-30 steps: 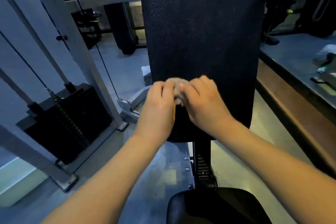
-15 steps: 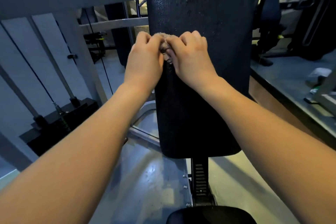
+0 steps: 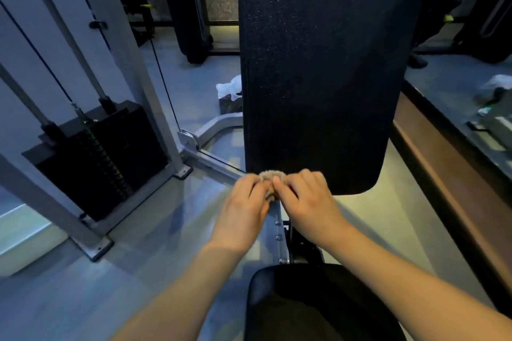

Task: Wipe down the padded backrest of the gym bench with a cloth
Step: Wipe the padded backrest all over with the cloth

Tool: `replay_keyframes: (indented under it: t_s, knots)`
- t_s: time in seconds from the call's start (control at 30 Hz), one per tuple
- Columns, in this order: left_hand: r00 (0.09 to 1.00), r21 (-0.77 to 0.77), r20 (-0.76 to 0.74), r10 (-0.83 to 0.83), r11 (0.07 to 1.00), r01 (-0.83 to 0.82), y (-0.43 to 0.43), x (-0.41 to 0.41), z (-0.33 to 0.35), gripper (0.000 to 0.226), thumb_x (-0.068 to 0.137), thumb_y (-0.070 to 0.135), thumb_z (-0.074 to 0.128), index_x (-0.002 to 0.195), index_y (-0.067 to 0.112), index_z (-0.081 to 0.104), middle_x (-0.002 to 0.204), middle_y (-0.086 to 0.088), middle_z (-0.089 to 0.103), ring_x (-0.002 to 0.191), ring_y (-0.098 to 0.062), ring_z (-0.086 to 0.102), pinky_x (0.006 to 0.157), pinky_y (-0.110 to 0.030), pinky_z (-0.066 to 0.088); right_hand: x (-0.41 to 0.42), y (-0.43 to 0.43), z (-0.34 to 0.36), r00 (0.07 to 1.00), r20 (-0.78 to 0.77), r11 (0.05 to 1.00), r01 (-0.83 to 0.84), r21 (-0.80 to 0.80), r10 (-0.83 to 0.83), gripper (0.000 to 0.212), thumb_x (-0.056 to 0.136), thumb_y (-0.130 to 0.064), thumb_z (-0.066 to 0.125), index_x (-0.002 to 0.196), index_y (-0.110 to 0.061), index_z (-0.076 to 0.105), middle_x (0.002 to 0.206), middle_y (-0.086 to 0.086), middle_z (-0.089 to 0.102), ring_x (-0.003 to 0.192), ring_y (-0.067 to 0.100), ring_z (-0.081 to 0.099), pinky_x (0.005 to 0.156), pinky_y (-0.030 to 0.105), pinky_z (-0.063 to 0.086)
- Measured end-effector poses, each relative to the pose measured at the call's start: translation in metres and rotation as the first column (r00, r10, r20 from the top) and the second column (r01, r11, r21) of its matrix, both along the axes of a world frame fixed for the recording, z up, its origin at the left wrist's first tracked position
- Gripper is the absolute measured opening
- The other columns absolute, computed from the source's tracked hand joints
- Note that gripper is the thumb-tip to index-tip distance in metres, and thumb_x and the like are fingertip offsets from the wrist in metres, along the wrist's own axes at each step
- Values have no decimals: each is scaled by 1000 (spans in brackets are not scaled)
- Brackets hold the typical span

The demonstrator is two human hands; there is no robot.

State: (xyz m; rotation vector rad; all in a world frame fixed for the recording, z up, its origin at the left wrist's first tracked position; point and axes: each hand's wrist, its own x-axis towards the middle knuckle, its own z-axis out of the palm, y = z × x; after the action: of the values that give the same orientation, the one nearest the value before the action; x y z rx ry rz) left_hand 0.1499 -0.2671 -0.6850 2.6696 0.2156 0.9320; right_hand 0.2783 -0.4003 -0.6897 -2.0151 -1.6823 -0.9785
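The black padded backrest (image 3: 318, 63) stands upright in the middle of the view and fills its upper half. A small bunched beige cloth (image 3: 270, 177) sits at the backrest's lower left corner. My left hand (image 3: 243, 210) and my right hand (image 3: 307, 202) hold it together, fingers curled over it from both sides, so only its top shows. The black seat pad (image 3: 318, 304) lies below my forearms.
A grey cable machine frame (image 3: 144, 86) with a black weight stack (image 3: 102, 158) stands to the left. A white crumpled object (image 3: 230, 88) lies on the floor behind the backrest. A brown wooden ledge (image 3: 443, 163) runs along the right.
Both hands moved with the cloth from mid-backrest up toward its top, then down to the bottom left corner. The camera view tilted along with them.
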Motion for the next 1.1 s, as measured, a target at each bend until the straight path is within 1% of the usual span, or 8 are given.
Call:
replay_keyframes:
  t_s: [0.13,0.3,0.57,0.63,0.77,0.87,0.97,1.1]
  knots:
    - [986,-57,-167,2,998,-12,-8,-15,-3,24,91,23,50,110,14,63,103,0,52,86,-21,59,70,-42,56,-5,-17,-9,998,29,989,-59,-136,64,31,96,-8,54,123,-2,69,94,10,63,78,29,55,67,41,36]
    - [992,-184,123,24,983,-1,5,3,85,38,88,1,67,124,15,63,109,0,54,97,-9,54,88,-7,39,13,5,74,996,-60,993,65,95,-59,32,93,-11,67,125,-9,68,94,11,61,77,31,51,65,42,35]
    - [981,16,191,18,1000,-21,32,36,146,21,92,5,65,110,10,74,108,-3,62,103,-16,56,88,-14,36,41,15,144,953,-106,905,302,298,-283,25,91,-6,65,115,-14,69,96,11,51,84,29,42,68,39,36]
    - [978,-2,201,56,998,-57,36,33,146,21,92,5,62,109,10,73,108,-1,60,105,-16,55,88,-18,37,29,20,143,954,-100,915,299,270,-283,16,94,-19,64,107,-9,67,95,10,48,84,28,43,64,39,39]
    - [981,-45,182,74,997,-67,37,29,142,25,92,4,58,112,12,70,112,2,57,109,-15,55,87,-28,47,16,33,140,938,-235,929,306,210,-256,38,95,-47,65,110,-12,60,109,11,47,91,26,50,55,33,43]
    - [986,-46,151,75,997,-69,36,28,144,29,91,6,57,116,13,69,117,3,57,113,-15,54,88,-31,49,21,38,147,950,-223,939,267,216,-218,31,95,-31,68,122,-19,57,124,12,49,98,29,52,57,32,43]
    - [990,-24,117,78,997,-76,38,28,149,35,91,6,57,124,13,67,124,2,57,116,-14,51,88,-30,48,32,33,161,973,-140,949,214,231,-185,30,98,-17,60,128,-18,59,117,10,55,93,28,51,58,41,51]
    - [993,30,86,81,996,-83,41,31,156,42,90,7,58,132,13,64,126,1,57,116,-15,51,83,-31,50,76,25,222,963,-148,860,269,433,-227,35,99,-11,56,132,-18,63,113,14,55,91,34,53,68,42,51]
